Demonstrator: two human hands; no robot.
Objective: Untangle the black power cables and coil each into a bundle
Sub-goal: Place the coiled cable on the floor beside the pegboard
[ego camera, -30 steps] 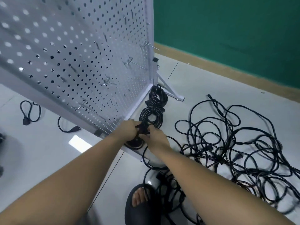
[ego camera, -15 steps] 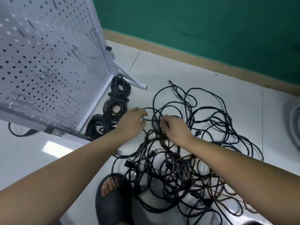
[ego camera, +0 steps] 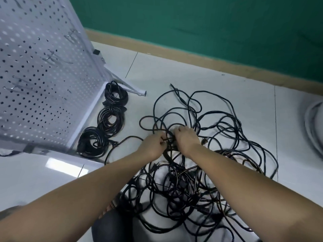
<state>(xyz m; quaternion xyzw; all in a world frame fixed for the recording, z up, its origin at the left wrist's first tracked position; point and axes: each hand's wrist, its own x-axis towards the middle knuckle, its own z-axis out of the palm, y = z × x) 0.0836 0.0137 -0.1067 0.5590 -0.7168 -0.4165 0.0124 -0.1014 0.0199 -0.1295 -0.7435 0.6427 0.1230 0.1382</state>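
Hands moved off the third bundle (ego camera: 93, 143) into the tangle (ego camera: 176, 180). Left hand (ego camera: 153, 144) pinches a cable (ego camera: 169, 140); right hand (ego camera: 187, 139) curls round cable just beside that pinch. Likely starting the fourth.

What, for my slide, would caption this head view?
Left hand and right hand grip strands of tangled black power cables; three coiled black bundles lie beside a white pegboard.
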